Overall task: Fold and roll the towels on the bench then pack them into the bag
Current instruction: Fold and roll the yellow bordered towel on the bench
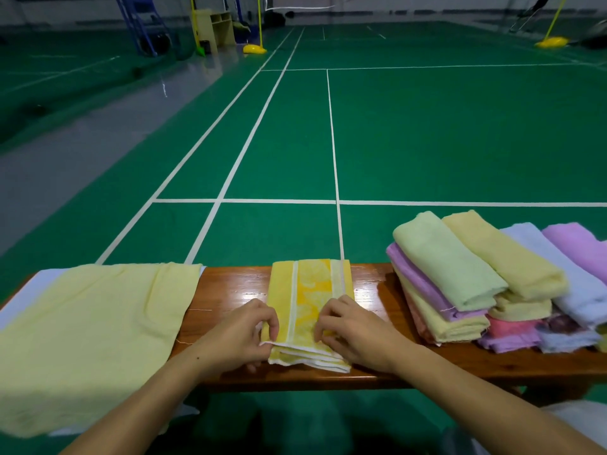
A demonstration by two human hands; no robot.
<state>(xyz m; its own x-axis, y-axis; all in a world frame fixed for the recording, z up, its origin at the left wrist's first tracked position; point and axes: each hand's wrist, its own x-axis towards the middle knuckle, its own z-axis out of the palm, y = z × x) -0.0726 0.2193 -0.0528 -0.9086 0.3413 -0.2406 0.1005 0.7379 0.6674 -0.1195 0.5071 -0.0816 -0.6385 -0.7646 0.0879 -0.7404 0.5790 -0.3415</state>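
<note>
Both hands, left hand (244,333) and right hand (353,333), pinch the folded yellow towel's (308,290) near end.

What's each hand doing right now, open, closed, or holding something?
Left hand: pinches the near left edge of the folded yellow towel.
Right hand: fingers curled, gripping the near right edge of the same towel.

The pale yellow cloth (88,339) is cut off by the left edge, and the white cloth (26,293) beneath it is mostly hidden. The towel pile (492,290) is cut by the right edge. The bench (371,372) ends are covered. No bag can be made out.
</note>
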